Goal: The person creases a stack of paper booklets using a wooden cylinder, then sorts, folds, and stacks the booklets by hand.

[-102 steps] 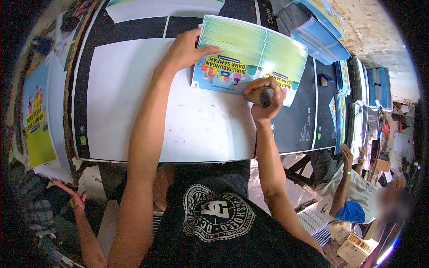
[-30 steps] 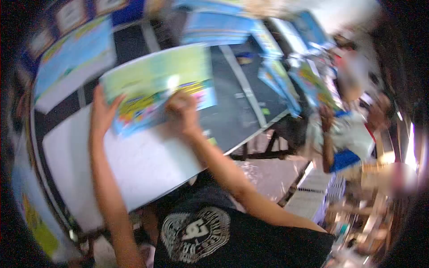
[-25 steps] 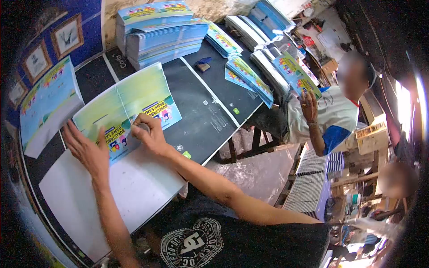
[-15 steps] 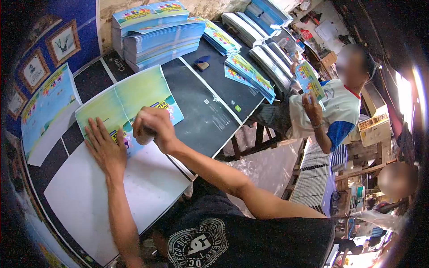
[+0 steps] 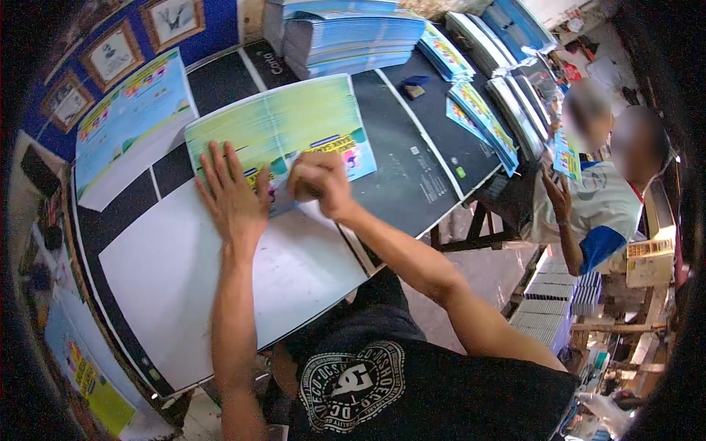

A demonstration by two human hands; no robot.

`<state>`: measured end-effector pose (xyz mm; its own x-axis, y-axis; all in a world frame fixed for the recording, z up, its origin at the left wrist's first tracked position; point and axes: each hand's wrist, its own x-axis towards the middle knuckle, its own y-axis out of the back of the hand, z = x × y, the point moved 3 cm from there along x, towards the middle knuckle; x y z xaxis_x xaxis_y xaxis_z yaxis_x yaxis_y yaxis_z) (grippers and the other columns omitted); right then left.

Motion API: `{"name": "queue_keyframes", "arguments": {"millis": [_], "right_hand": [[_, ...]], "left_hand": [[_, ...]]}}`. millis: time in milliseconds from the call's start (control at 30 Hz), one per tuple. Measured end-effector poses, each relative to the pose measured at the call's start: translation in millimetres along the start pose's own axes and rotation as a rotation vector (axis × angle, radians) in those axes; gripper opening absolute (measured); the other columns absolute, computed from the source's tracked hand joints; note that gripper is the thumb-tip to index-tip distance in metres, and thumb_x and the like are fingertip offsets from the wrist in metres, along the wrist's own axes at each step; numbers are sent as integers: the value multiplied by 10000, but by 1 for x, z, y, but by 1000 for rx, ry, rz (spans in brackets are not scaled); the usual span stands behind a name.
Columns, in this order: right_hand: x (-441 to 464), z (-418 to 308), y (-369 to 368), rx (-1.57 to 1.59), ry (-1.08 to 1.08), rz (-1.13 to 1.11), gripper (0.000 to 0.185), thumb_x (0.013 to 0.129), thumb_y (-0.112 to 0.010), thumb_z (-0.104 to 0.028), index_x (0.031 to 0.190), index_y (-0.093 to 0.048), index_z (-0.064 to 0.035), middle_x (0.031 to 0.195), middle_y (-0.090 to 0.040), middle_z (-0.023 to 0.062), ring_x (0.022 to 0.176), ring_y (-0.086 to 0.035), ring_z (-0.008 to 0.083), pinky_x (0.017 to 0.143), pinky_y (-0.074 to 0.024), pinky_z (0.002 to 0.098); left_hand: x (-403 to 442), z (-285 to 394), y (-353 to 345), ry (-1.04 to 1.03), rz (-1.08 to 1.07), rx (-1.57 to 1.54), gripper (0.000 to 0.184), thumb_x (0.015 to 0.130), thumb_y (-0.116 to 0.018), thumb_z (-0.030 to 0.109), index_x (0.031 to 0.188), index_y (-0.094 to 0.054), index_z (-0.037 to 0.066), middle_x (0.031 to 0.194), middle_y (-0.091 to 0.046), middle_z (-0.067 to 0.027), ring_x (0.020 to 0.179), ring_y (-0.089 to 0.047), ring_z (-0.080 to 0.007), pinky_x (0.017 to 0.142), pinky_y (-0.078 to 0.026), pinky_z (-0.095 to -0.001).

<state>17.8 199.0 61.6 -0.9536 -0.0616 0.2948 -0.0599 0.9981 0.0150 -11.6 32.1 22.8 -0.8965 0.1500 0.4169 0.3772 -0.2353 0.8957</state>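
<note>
A printed cover sheet point(image 5: 309, 110), green and blue with colourful cartoon lettering, lies spread on top of a stack, a crease line running down its middle. My left hand point(image 5: 239, 195) rests flat on its lower left part, fingers spread. Just right of the crease, near the lower edge, my right hand point(image 5: 321, 184) is closed in a fist on the sheet. Its fingers wrap round something dark that I cannot make out. Below both hands is a large white board point(image 5: 176, 294) on the black table point(image 5: 393, 147).
More printed sheets point(image 5: 136, 140) are stacked at the left. Tall stacks of covers point(image 5: 353, 44) stand at the back, with bundles point(image 5: 482, 121) to their right. A small blue-handled brush point(image 5: 415, 88) lies between. A co-worker point(image 5: 588, 198) holds a printed booklet point(image 5: 566, 153) at the right.
The head view has turned, so the scene sits further right in the picture. My left hand stays flat on the sheet, and my right fist remains near the crease. A second person's head now shows beside the co-worker.
</note>
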Motion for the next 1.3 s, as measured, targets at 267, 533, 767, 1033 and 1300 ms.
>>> {"name": "queue_keyframes", "arguments": {"millis": [267, 533, 767, 1033, 1300], "right_hand": [[-18, -4, 21, -14, 192, 124, 468, 890, -494, -370, 707, -616, 44, 655, -627, 128, 593, -593, 187, 570, -463, 318], [-9, 3, 30, -48, 94, 74, 428, 910, -473, -307, 634, -599, -5, 610, -597, 100, 561, -569, 171, 540, -428, 294], [-16, -20, 59, 13, 204, 236, 539, 923, -426, -400, 630, -608, 14, 608, -603, 115, 540, -571, 196, 527, -430, 299], [-15, -5, 57, -208, 155, 110, 475, 923, -425, -312, 635, -593, 26, 622, -592, 103, 569, -565, 184, 561, -433, 297], [-20, -4, 90, -52, 158, 252, 553, 908, -420, -429, 656, -620, 21, 598, -599, 123, 500, -534, 172, 504, -415, 292]], "left_hand": [[1, -2, -5, 9, -18, -4, 808, 992, -429, 582, 1559, -238, 38, 1627, -198, -189, 1497, -190, -390, 1186, -167, -587], [0, -1, -5, 4, -14, 12, 815, 979, -464, 575, 1552, -261, 31, 1625, -205, -190, 1503, -175, -385, 1193, -153, -578], [0, -1, -2, 9, -31, 7, 816, 976, -484, 567, 1551, -264, 32, 1626, -199, -190, 1504, -166, -388, 1192, -151, -587], [-2, -2, -4, -16, 16, -11, 826, 973, -474, 590, 1550, -269, 36, 1621, -215, -195, 1498, -189, -389, 1194, -146, -583], [0, 0, -3, -2, 13, -12, 801, 982, -495, 543, 1551, -252, 35, 1623, -207, -192, 1495, -196, -393, 1180, -176, -596]]}}
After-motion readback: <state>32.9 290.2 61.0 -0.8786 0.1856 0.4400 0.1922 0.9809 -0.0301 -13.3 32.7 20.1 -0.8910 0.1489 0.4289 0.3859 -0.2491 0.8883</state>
